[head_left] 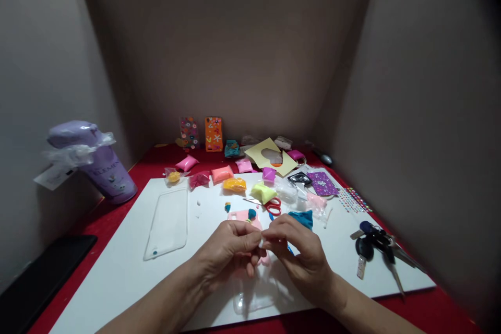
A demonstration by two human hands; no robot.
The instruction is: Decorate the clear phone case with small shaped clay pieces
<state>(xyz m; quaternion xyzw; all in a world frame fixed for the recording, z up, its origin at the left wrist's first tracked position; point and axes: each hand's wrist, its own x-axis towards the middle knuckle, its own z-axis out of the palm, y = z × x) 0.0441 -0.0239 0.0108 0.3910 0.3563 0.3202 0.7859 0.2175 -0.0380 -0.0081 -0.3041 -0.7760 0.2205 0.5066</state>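
My left hand [230, 248] and my right hand [299, 245] meet at the middle of the white board, fingertips pinched together. Between them is a small white piece [261, 243], seemingly soft clay, mostly hidden by the fingers. Beneath my hands lies a clear phone case [254, 300], its far part covered with pink clay [239, 215]. A teal lump [252, 213] sits on the pink. Just beyond are red-handled scissors [273, 206] and a teal clay packet [303, 218]. A small teal-and-yellow piece [227, 207] lies to the left of the pink clay.
Another clear case [168, 224] lies left on the white board [117, 276]. Several clay packets, such as an orange one [234, 185], line the back. Keys [376, 245] and stick-on gems [354, 200] are right. A purple tumbler [107, 172] and decorated orange case [214, 134] stand on red cloth.
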